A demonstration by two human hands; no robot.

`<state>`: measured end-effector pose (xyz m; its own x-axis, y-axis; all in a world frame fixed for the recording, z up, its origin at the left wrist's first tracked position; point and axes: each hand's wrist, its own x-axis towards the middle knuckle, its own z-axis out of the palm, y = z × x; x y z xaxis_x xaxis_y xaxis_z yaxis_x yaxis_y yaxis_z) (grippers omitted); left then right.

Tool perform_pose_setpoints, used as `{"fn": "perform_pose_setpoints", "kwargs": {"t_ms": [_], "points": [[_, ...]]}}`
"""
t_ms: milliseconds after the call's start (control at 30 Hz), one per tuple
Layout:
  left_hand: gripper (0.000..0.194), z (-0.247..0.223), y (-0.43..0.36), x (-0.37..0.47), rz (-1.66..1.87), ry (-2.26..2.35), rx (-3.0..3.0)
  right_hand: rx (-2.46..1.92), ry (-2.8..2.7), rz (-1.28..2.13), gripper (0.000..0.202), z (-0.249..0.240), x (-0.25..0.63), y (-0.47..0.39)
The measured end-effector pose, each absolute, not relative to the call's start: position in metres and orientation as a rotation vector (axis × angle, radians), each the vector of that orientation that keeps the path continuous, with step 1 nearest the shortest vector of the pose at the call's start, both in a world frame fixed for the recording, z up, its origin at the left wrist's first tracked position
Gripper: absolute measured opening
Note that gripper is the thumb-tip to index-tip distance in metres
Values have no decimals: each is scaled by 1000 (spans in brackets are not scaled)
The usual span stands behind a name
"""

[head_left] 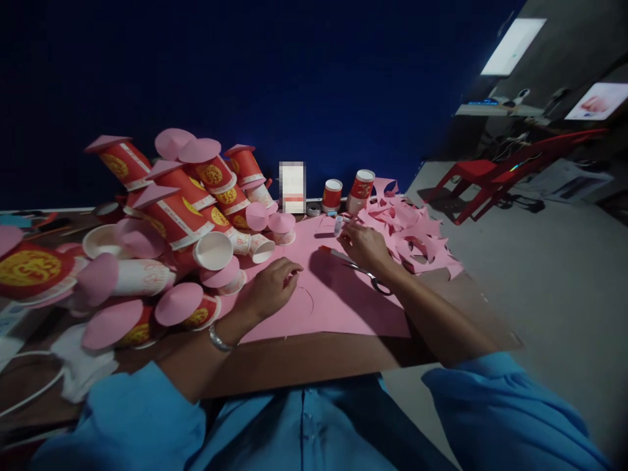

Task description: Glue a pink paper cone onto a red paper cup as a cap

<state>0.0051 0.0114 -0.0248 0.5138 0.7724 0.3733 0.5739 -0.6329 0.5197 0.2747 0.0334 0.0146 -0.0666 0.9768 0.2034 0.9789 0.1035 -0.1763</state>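
Note:
My right hand point(366, 245) is over the right side of a pink paper sheet point(275, 314). Its fingers close on a small clear, whitish object point(338, 226), perhaps a tape roll. Under that forearm lie scissors point(379, 285) with metal handles, beside an orange-tipped tool point(326, 249). My left hand point(275, 284) hovers low over the sheet, fingers curled together; anything between them is too small to make out. A thin curved line point(310, 297) shows on the paper near it.
Paper cups with pink cone tops point(167, 209) are heaped on the left. Pink paper offcuts point(412, 229) pile up at right. Red cups point(332, 194) and a blurred-out upright white item point(292, 188) line the back, before a dark blue panel point(245, 72). A red chair point(490, 170) stands beyond.

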Motion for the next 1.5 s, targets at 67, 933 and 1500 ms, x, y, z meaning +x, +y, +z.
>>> {"fn": "perform_pose_setpoints", "kwargs": {"t_ms": [67,933,1500], "points": [[25,-24,13,4,819,1174,2420,-1893,-2224,3,26,12,270,23],[37,-19,9,3,271,1359,2667,-1845,-2481,-150,39,-13,287,-14],[28,-14,6,3,237,1324,2620,-1805,-2425,-221,35,-18,308,-2]]}}
